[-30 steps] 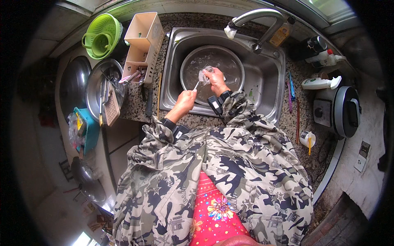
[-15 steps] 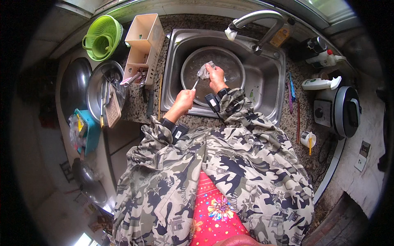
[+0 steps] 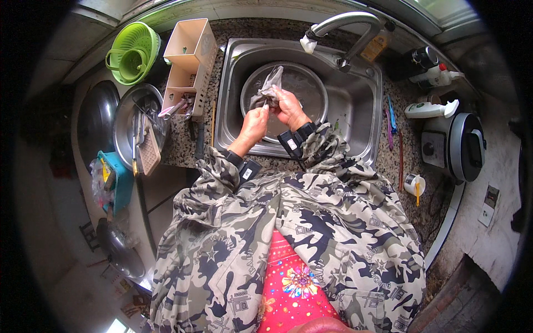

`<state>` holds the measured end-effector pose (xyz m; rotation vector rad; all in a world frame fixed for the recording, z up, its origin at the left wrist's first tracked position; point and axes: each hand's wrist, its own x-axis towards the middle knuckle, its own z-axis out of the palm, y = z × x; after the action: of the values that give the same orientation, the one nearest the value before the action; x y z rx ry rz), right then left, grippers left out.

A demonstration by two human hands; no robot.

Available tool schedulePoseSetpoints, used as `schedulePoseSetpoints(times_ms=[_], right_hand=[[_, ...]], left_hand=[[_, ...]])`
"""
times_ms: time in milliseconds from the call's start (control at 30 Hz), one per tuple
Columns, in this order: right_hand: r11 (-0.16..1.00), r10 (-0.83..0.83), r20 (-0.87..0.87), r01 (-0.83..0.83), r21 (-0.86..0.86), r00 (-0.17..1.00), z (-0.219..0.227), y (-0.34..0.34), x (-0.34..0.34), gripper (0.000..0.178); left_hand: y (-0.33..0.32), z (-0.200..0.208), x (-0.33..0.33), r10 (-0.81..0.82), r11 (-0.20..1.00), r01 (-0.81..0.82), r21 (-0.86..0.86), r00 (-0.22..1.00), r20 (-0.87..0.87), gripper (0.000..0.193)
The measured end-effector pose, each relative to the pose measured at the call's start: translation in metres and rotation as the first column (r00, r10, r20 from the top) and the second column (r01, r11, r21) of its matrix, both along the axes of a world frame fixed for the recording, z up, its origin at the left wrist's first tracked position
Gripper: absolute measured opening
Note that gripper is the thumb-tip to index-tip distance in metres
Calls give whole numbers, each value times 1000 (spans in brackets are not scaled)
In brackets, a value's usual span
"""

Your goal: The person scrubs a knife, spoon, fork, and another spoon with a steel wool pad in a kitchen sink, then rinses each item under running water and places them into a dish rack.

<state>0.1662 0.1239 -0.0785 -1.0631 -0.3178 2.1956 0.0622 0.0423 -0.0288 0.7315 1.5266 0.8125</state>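
Over a round metal basin in the sink, both of my hands are close together. My left hand is closed around a thin metal utensil, mostly hidden by fingers and cloth, so its kind cannot be told. A wet-looking grey cloth is gripped in my right hand, bunched against the utensil, with one corner sticking up away from me. Shallow water seems to lie in the basin below.
The steel sink has a curved faucet behind it. Left stand a beige caddy, green baskets and a metal bowl of utensils. Right are a spray bottle, a rice cooker and a white cup.
My left hand has moved up to meet the right one, hiding most of the utensil shaft. The cloth has opened out and now rises higher and further left.
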Motion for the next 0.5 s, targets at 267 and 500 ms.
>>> schedulePoseSetpoints(times_ms=[267, 500], right_hand=[[973, -221, 67, 216, 79, 973, -30, 30, 25, 25], [998, -59, -164, 57, -18, 985, -19, 31, 30, 28]], left_hand=[[-12, 12, -7, -86, 989, 72, -130, 991, -104, 47], [-14, 6, -9, 93, 996, -93, -8, 983, 161, 42]])
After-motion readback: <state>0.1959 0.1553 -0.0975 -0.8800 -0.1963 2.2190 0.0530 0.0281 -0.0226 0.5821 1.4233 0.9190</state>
